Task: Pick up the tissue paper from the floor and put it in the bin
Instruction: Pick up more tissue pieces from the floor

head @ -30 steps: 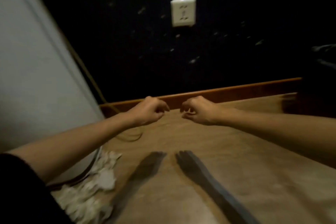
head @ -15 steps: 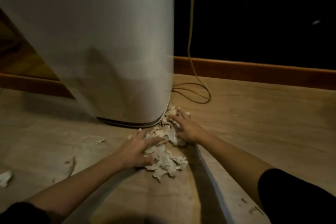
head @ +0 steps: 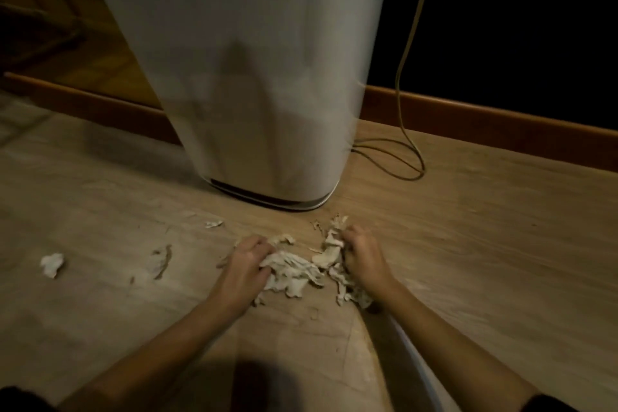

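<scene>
A heap of torn white tissue paper [head: 294,273] lies on the wooden floor a little in front of the tall white bin [head: 254,77]. My left hand [head: 245,264] presses on the heap's left side with its fingers curled into the scraps. My right hand [head: 363,256] grips the right side of the heap, fingers closed around a strip. One crumpled tissue piece [head: 52,264] lies alone far to the left, and a small scrap [head: 214,223] sits near the bin's base. The bin's top is out of view.
A thin cable [head: 406,157] drops down the dark wall and loops on the floor right of the bin. An orange-brown skirting board [head: 485,120] runs along the wall. Smears and small bits [head: 164,259] mark the floor at left.
Both hands went from raised in the air down onto the tissue heap. They have since drawn the heap toward me, away from the bin's base, and curled tighter into it.
</scene>
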`<state>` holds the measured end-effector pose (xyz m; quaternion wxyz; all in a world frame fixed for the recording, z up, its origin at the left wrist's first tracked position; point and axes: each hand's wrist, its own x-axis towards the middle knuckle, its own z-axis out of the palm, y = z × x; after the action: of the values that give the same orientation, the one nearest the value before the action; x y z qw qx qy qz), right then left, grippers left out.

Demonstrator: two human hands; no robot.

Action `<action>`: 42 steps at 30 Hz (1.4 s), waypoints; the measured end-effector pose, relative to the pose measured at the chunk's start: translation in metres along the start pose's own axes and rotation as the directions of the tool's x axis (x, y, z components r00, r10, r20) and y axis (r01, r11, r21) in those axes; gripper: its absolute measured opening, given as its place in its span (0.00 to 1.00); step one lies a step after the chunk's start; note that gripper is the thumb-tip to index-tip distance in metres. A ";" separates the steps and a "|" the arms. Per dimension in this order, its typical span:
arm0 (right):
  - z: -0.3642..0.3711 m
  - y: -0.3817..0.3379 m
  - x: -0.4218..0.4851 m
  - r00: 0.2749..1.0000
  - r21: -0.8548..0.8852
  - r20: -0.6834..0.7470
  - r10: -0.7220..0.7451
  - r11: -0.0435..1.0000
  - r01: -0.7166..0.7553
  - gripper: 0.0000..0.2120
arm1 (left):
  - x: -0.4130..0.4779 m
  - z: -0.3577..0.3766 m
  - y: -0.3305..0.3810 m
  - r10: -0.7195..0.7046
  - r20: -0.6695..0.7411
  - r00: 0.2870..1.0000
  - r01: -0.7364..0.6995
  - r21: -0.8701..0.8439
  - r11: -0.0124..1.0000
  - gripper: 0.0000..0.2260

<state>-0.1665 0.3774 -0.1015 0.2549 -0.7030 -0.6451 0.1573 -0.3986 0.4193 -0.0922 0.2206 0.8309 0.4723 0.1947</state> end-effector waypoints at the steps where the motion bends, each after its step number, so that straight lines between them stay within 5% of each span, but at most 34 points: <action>1: -0.008 0.002 0.001 0.998 0.058 -0.008 0.057 0.997 -0.057 0.12 | -0.001 -0.010 -0.005 -0.038 -0.028 0.999 0.038 -0.007 0.999 0.12; 6: -0.041 -0.015 -0.019 0.979 0.080 -0.100 0.177 0.982 -0.170 0.11 | 0.013 -0.044 -0.025 -0.142 -0.168 0.976 0.154 0.062 0.986 0.16; 8: -0.036 -0.030 -0.043 0.994 0.034 -0.013 0.106 0.994 -0.106 0.06 | 0.021 -0.048 -0.032 -0.225 -0.103 0.969 0.234 0.092 0.968 0.26; 11: -0.008 -0.037 -0.092 0.994 0.029 0.057 0.088 0.996 -0.090 0.14 | 0.031 -0.045 -0.040 -0.410 0.077 0.909 0.386 0.218 0.896 0.31; 14: 0.011 -0.029 -0.109 0.999 -0.025 0.033 0.006 1.000 -0.005 0.18 | 0.030 -0.040 -0.036 -0.333 0.121 0.935 0.271 0.360 0.893 0.22; 17: 0.005 -0.030 -0.088 0.999 0.039 0.014 0.038 0.998 -0.039 0.10 | 0.017 -0.036 -0.030 -0.260 0.061 0.964 0.225 0.339 0.913 0.13; 21: -0.011 -0.042 -0.053 0.974 0.177 -0.036 0.222 0.961 -0.213 0.14 | -0.013 -0.025 -0.024 -0.174 0.014 0.985 0.164 0.268 0.949 0.15; 29: 0.042 -0.070 -0.120 0.988 0.035 0.045 -0.145 0.989 0.144 0.12 | -0.017 -0.011 -0.002 -0.035 -0.018 0.999 0.037 0.142 0.989 0.18; 34: 0.034 -0.060 -0.074 1.000 0.186 -0.025 0.002 0.983 0.003 0.07 | -0.004 -0.014 0.004 -0.056 -0.082 0.995 0.064 0.105 0.992 0.18; 37: 0.022 -0.045 -0.022 0.981 0.226 -0.149 0.123 0.970 -0.087 0.14 | -0.005 -0.027 -0.009 -0.112 -0.139 0.984 0.130 0.129 0.983 0.18; 42: 0.029 -0.039 0.029 0.995 0.007 0.011 0.095 0.995 -0.095 0.08 | -0.014 -0.051 -0.046 -0.277 -0.203 0.939 0.323 0.252 0.912 0.21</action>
<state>-0.2117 0.4118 -0.1006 0.2465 -0.7311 -0.6115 0.1754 -0.4643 0.4374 -0.0772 0.0881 0.7524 0.6338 0.1565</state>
